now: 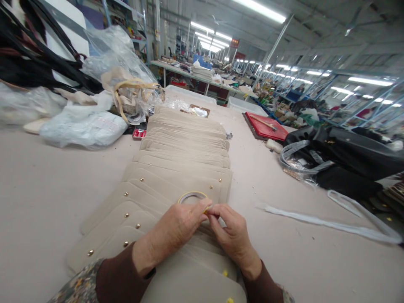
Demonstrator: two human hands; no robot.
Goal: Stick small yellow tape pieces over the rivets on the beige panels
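Observation:
A thin roll of yellow-edged tape (193, 194) is gripped in my left hand (184, 219), its ring standing up beyond my fingers. My right hand (230, 229) meets the left at the fingertips, pinched at the tape's edge; the bit between those fingers is too small to make out clearly. Beneath both hands lies a long overlapping row of beige panels (176, 170) with rounded corners. Small gold studs (126, 215) dot several of them. Near my right wrist, small yellow bits (225, 273) sit on the closest panels.
Plastic-wrapped bundles (83, 126) crowd the left side. To the right are a red folded piece (267, 126) with a stick on it, black bags (344, 155) and a pale strip (303, 216) on the table. Farther back stands another loaded worktable (205, 78).

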